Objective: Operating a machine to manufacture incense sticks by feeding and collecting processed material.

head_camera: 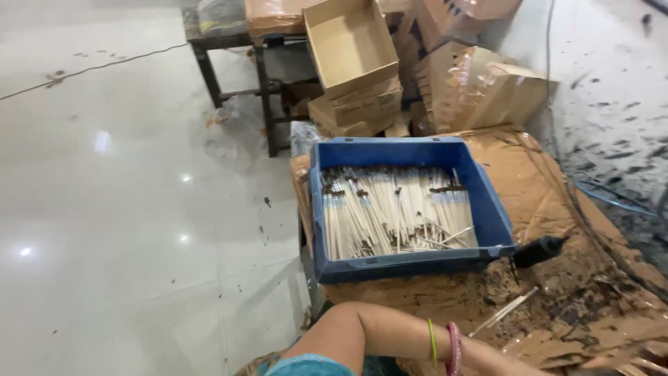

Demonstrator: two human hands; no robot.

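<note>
So neither hand is actually in shot here. All you get is one bare forearm (390, 334) coming in along the bottom edge, with a green and a pink bangle (445, 348) at the wrist, and the hand itself runs off the frame at about 5 o'clock. That means I can't tell how open the fingers are or whether they've got hold of anything. Closest to that wrist, at roughly 2 o'clock from it, are a couple of loose white sticks (504, 310) lying on the stained cardboard sheet (557, 202). The main pile of white sticks (396, 209) fills the blue crate (410, 268) dead centre, mostly lying lengthwise, some with dark ends. My read is they're super light, thin, smooth plastic tubes, stiff enough to lift but easy to bend or kink, and they'd roll and slip out of a loose grip. I'd pinch a small bundle around the middle rather than by the tips, since the dark mess on the cardboard suggests the ends smear. A black nozzle-looking thing (539, 251) sits just beside the crate's corner at 3 o'clock. Cardboard boxes (362, 76) are stacked up at 12, and there's shiny tiled floor (125, 209) off at 9.
</note>
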